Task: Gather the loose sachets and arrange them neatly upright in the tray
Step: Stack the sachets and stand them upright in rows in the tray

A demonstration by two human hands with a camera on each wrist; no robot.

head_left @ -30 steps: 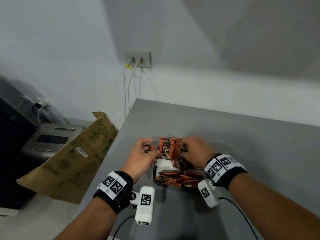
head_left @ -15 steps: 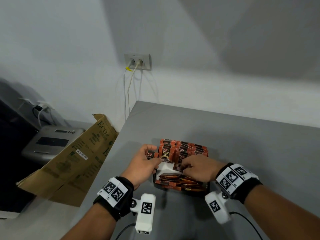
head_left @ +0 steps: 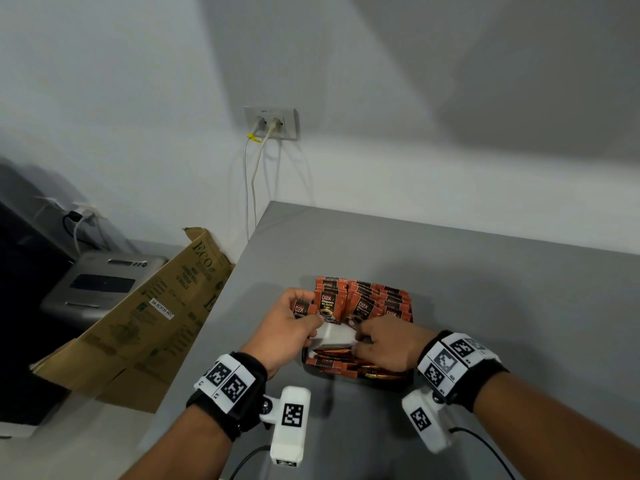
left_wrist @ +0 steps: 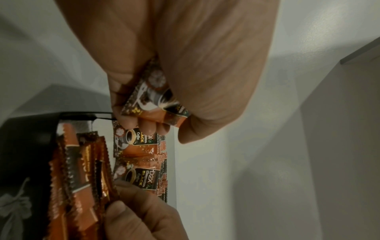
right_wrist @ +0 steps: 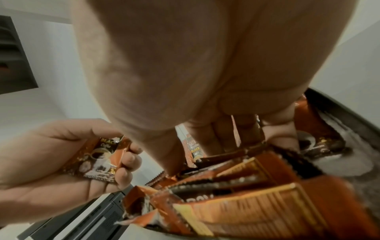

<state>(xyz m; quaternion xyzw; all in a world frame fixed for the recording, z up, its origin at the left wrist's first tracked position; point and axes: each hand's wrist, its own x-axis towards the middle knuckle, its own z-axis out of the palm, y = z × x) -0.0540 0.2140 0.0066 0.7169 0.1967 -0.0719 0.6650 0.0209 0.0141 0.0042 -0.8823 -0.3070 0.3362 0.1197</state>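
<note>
A black tray [head_left: 388, 383] stands on the grey table. Orange-and-black coffee sachets [head_left: 367, 301] stand upright in rows at its far end. More loose sachets [head_left: 346, 367] lie flat in the near end, beside a white insert [head_left: 334, 336]. My left hand [head_left: 304, 320] is at the tray's left edge and pinches one sachet [left_wrist: 156, 100] between thumb and fingers. My right hand [head_left: 360, 336] is over the near end, its fingers [right_wrist: 226, 134] and thumb curled down around the edge of a loose sachet [right_wrist: 226, 155]. The fingertips are hidden in the pile.
The table's [head_left: 485, 306] left edge runs close to my left hand. Beyond it lean a flattened cardboard box [head_left: 138, 323] and a grey printer [head_left: 100, 285]. A wall socket [head_left: 272, 123] with hanging cables sits behind the table's corner.
My right hand has pulled back from the upright rows to the loose sachets in the near end. The left hand has stayed at the tray's left with its sachet.
</note>
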